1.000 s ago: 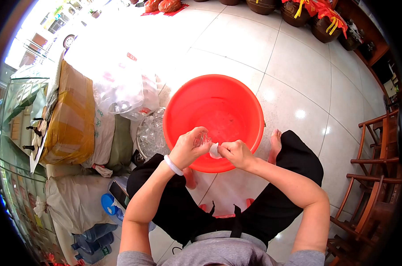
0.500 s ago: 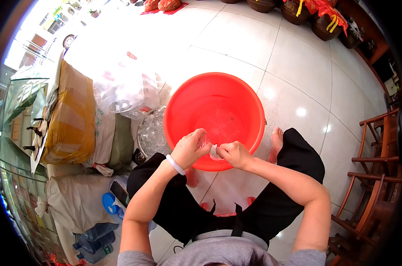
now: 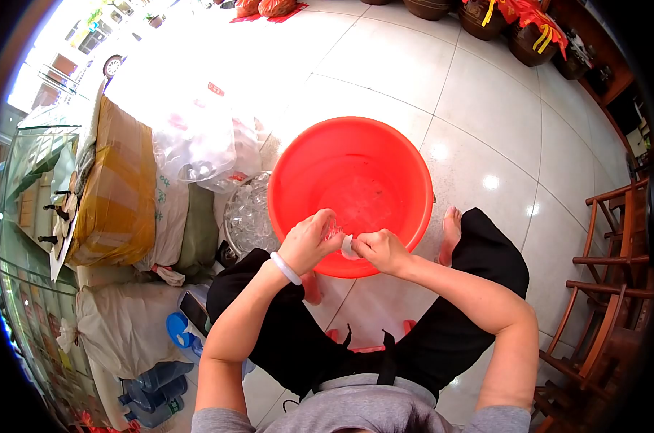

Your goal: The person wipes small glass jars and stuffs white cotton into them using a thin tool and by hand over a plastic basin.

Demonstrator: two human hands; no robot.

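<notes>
Over the near rim of a big red plastic basin (image 3: 363, 173), both hands are brought close together. My left hand (image 3: 306, 242), with a pale bracelet on its wrist, is closed around a small clear, glass-like object (image 3: 332, 229), mostly hidden by the fingers. A white, soft-looking piece (image 3: 348, 247) sits between the two hands, pinched by my right hand (image 3: 384, 252). Whether it reaches into the clear object cannot be made out. Left of the basin stands a round metal bowl (image 3: 229, 234) heaped with clear, shiny pieces (image 3: 253, 209).
Clear plastic bags (image 3: 197, 151), a taped carton (image 3: 121, 187) and sacks (image 3: 128, 325) crowd the left side, beside a phone (image 3: 194, 310) and blue-capped bottle (image 3: 177, 330). Wooden chairs (image 3: 608, 289) stand at right. Dark jars (image 3: 478, 20) line the back of the tiled floor.
The view shifts very slightly. Both hands keep nearly the same pose, with the white piece and the clear object still between them.
</notes>
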